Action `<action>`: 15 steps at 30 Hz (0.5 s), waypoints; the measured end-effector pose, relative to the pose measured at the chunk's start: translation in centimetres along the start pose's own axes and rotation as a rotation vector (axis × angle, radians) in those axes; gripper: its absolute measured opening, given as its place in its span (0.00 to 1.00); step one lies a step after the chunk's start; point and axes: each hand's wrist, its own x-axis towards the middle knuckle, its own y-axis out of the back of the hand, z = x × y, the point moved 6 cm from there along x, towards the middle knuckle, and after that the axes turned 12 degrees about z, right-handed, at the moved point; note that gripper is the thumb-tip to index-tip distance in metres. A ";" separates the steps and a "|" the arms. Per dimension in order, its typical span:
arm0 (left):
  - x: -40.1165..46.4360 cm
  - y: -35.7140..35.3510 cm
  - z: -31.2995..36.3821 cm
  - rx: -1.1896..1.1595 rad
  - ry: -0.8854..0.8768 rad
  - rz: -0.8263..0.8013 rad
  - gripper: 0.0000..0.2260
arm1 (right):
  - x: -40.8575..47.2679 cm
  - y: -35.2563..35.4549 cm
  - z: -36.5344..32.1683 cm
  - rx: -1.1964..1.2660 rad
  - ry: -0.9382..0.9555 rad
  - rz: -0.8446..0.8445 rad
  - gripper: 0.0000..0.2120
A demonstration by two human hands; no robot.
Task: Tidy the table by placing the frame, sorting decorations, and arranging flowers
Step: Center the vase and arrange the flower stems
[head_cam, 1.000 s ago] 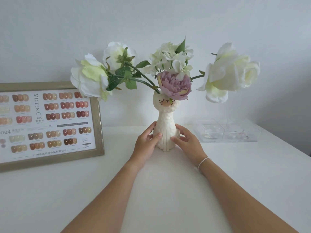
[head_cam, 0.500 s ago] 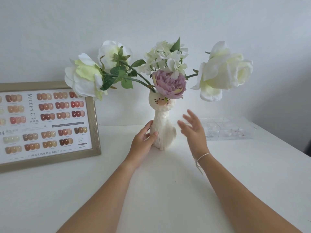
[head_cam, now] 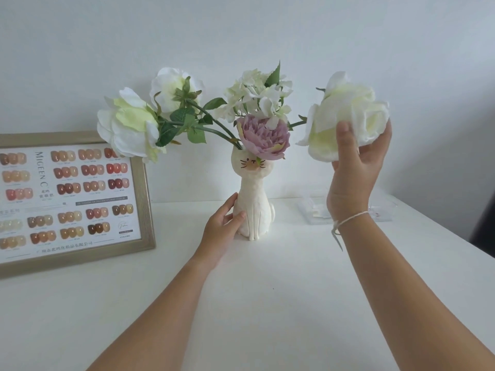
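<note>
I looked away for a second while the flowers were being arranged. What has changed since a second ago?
The right hand let go of the cat vase, rose, and now cups the big white rose on the right. The left hand still holds the vase's base. Frame and clear box stayed put.

The right hand (head_cam: pixel 356 167) has left the base of the cat vase (head_cam: pixel 253 204), risen to the right, and now cups the big white rose (head_cam: pixel 345 113) on the right, thumb on its petals.
</note>
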 end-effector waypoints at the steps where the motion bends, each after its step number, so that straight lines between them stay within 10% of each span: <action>1: 0.0 0.0 -0.1 -0.001 0.003 0.002 0.22 | 0.2 -0.2 -0.1 -0.013 -0.001 0.004 0.30; 15: 0.1 0.1 0.0 -0.010 -0.003 0.010 0.23 | 3.1 -4.0 3.5 -0.265 -0.133 -0.273 0.06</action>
